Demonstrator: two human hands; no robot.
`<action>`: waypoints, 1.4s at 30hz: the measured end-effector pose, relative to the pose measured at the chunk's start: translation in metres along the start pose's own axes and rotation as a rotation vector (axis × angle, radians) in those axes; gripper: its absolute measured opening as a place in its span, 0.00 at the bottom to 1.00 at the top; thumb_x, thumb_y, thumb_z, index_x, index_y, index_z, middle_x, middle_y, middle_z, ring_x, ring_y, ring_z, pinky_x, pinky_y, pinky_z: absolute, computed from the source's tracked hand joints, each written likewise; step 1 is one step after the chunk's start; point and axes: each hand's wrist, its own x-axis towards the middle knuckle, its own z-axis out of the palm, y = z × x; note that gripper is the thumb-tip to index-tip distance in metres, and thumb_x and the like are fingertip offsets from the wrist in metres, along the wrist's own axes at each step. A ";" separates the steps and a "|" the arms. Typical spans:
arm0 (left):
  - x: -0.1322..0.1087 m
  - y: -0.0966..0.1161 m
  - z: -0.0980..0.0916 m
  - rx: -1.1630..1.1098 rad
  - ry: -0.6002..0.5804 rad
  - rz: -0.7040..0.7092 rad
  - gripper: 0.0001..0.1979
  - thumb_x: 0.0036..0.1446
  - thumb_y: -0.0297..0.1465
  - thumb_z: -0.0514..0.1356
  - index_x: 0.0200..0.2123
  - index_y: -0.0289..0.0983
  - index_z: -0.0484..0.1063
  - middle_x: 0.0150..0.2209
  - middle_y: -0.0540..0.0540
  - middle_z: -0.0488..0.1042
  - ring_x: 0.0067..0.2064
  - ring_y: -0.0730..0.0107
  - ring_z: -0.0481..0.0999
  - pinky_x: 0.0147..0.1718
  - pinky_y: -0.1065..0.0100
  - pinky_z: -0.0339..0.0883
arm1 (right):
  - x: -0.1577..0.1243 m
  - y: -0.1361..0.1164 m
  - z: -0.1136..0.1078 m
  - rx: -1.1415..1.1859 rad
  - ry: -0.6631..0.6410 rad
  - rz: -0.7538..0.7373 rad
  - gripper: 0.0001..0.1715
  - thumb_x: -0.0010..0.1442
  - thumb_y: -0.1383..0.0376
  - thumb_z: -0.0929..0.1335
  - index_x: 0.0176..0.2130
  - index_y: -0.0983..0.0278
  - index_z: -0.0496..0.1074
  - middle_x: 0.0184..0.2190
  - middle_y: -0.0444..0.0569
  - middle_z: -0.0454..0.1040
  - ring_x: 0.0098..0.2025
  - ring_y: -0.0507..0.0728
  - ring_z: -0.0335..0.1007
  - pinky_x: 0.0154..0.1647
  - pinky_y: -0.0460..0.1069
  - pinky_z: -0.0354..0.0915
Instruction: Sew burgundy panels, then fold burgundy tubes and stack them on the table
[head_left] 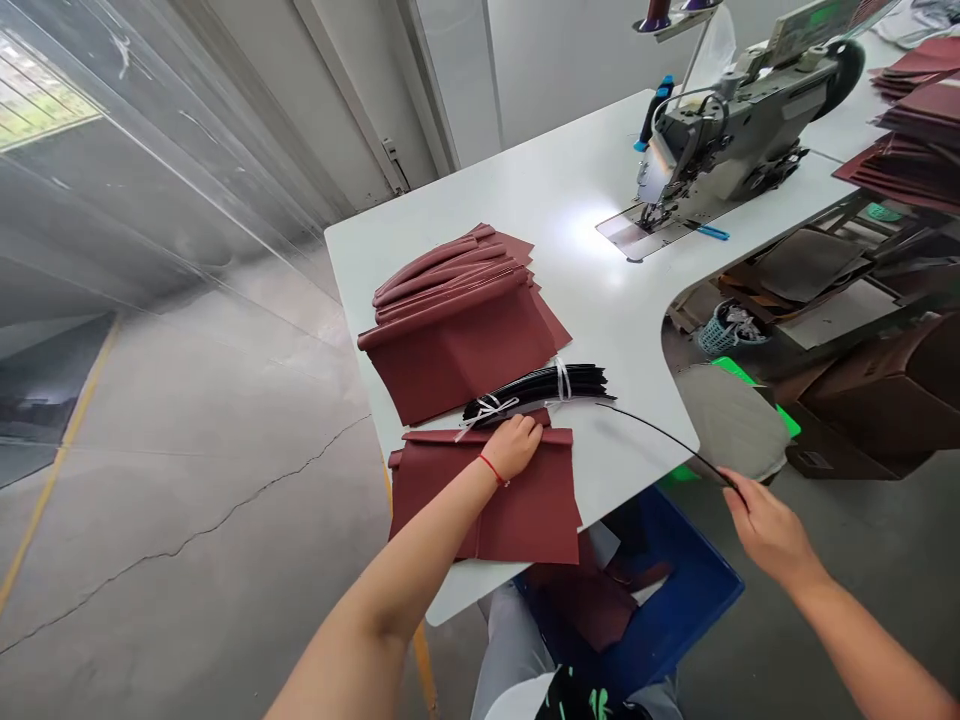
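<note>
My right hand (772,530) is closed on one end of a thin black strip (660,428), off the table's right edge. The strip's far end reaches back over the white table. My left hand (514,447), fingers curled, is closed at the folded top edge of a maroon leather-like panel (517,520); its fingertips are partly hidden. Just beyond those fingers lies a bundle of black strips (525,388), tied with white ties in two places. Behind the bundle is a pile of folded maroon panels (472,335).
A sewing machine (742,130) stands on the white table (480,190), with blue thread snips (709,231) beside its needle plate. More maroon pieces (911,150) are stacked at the right. A blue bin (697,610) sits below the table edge, near a padded stool (727,420) and a brown box (877,400).
</note>
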 end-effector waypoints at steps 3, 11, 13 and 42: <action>-0.014 0.007 -0.031 -0.011 0.010 0.027 0.13 0.65 0.26 0.48 0.45 0.33 0.70 0.43 0.38 0.70 0.43 0.60 0.69 0.45 0.62 0.65 | -0.054 -0.012 -0.017 0.125 -0.019 0.096 0.25 0.67 0.53 0.53 0.51 0.60 0.69 0.45 0.53 0.77 0.43 0.61 0.76 0.35 0.53 0.71; -0.101 0.071 -0.122 -0.233 -0.053 -0.001 0.13 0.64 0.36 0.52 0.47 0.36 0.68 0.41 0.44 0.76 0.41 0.61 0.75 0.38 0.65 0.66 | -0.158 -0.028 -0.041 0.376 0.013 0.130 0.22 0.67 0.51 0.56 0.48 0.59 0.69 0.44 0.51 0.78 0.46 0.62 0.75 0.41 0.55 0.73; -0.114 0.085 -0.132 -0.270 -0.042 -0.033 0.14 0.64 0.38 0.52 0.47 0.37 0.69 0.42 0.44 0.77 0.42 0.60 0.76 0.38 0.65 0.65 | -0.171 -0.025 -0.049 0.360 0.051 0.054 0.20 0.67 0.53 0.56 0.48 0.59 0.69 0.43 0.50 0.78 0.45 0.62 0.76 0.41 0.55 0.73; -0.167 0.214 -0.166 -0.058 -0.337 0.028 0.18 0.61 0.47 0.56 0.39 0.37 0.70 0.37 0.44 0.77 0.37 0.58 0.79 0.35 0.64 0.71 | -0.220 0.002 -0.151 0.006 0.127 -0.644 0.15 0.69 0.61 0.59 0.47 0.58 0.71 0.36 0.42 0.77 0.33 0.51 0.74 0.33 0.44 0.66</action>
